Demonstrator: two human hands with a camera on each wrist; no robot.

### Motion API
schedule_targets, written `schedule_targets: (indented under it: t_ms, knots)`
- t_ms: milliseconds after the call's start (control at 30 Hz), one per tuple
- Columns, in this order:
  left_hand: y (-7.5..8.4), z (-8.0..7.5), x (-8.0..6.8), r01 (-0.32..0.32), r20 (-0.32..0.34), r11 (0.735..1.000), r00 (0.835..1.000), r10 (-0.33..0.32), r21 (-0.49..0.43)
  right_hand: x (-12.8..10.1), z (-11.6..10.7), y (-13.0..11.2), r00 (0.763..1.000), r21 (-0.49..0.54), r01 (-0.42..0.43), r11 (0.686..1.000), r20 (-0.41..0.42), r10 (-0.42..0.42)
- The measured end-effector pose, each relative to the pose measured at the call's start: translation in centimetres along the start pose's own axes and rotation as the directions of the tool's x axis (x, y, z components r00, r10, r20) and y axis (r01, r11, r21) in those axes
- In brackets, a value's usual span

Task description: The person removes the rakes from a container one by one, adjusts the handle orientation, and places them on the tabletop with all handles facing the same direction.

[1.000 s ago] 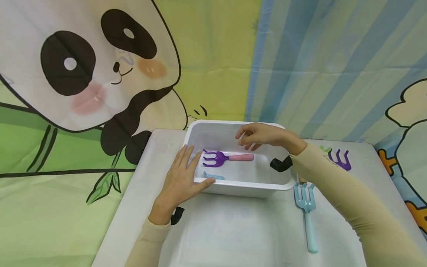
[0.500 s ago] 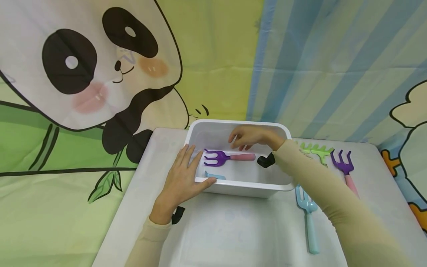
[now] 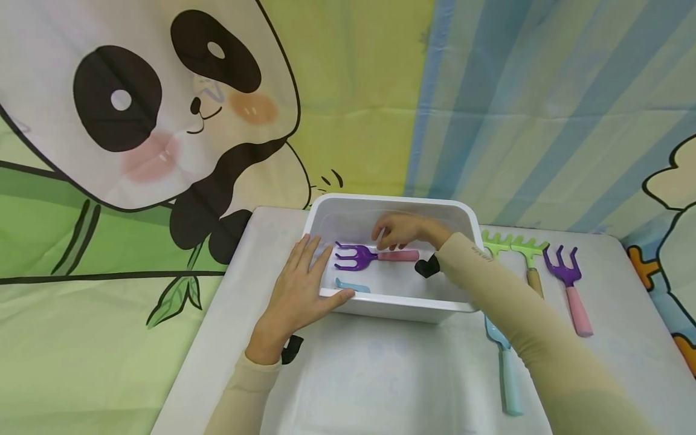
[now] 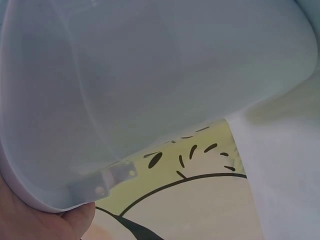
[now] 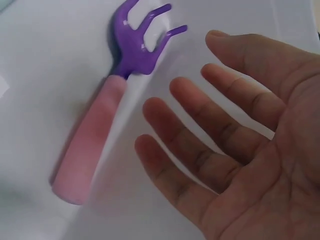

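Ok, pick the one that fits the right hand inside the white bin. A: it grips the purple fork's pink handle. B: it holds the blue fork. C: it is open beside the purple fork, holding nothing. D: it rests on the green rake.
C: the right wrist view shows the right hand with fingers spread and empty, next to the purple fork lying in the white bin.

Light is bright, even and diffuse in all views, with only soft, faint shadows. In the head view the backdrop bends toward the frame edges. The left wrist view is filled by the white bin (image 4: 150, 75), pale and out of focus. In the right wrist view the right hand (image 5: 240, 150) at lower right is softly blurred.
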State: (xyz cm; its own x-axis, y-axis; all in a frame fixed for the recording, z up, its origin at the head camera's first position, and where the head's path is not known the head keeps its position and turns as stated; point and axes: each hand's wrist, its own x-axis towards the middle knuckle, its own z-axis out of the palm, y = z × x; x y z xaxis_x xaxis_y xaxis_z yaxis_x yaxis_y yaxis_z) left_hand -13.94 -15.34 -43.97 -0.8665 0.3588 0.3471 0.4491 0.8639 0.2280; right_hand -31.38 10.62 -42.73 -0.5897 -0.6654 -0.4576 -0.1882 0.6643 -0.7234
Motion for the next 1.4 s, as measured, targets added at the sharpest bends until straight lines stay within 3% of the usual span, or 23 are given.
schedule_targets:
  t_ms: [167,367,733,867,1200,1400]
  knots:
    - [0.0,0.2,0.1,-0.009,-0.013,1.0,1.0,0.009,-0.002,0.6,0.5,0.9,1.0,-0.131,0.031,0.991,0.009,-0.03]
    - [0.0,0.2,0.1,-0.012,-0.017,1.0,1.0,0.012,-0.002,1.2,1.1,2.3,0.997,-0.318,0.071,0.945,0.035,-0.064]
    - [0.0,0.2,0.2,-0.003,-0.018,1.0,1.0,0.003,-0.006,1.6,3.0,2.9,0.991,-0.494,-0.108,0.863,0.016,0.133]
    - [0.0,0.2,0.2,-0.003,-0.019,1.0,1.0,0.003,-0.001,2.0,3.5,3.2,0.99,-0.519,-0.116,0.847,0.011,0.142]
    - [0.0,0.2,0.2,-0.014,-0.03,1.0,0.999,0.015,0.005,2.3,3.9,3.0,0.987,-0.542,-0.11,0.833,0.041,0.157]
    - [-0.1,0.3,0.2,-0.018,-0.037,1.0,0.999,0.018,0.001,1.6,3.7,2.5,0.972,-0.411,-0.167,0.896,0.081,0.219]
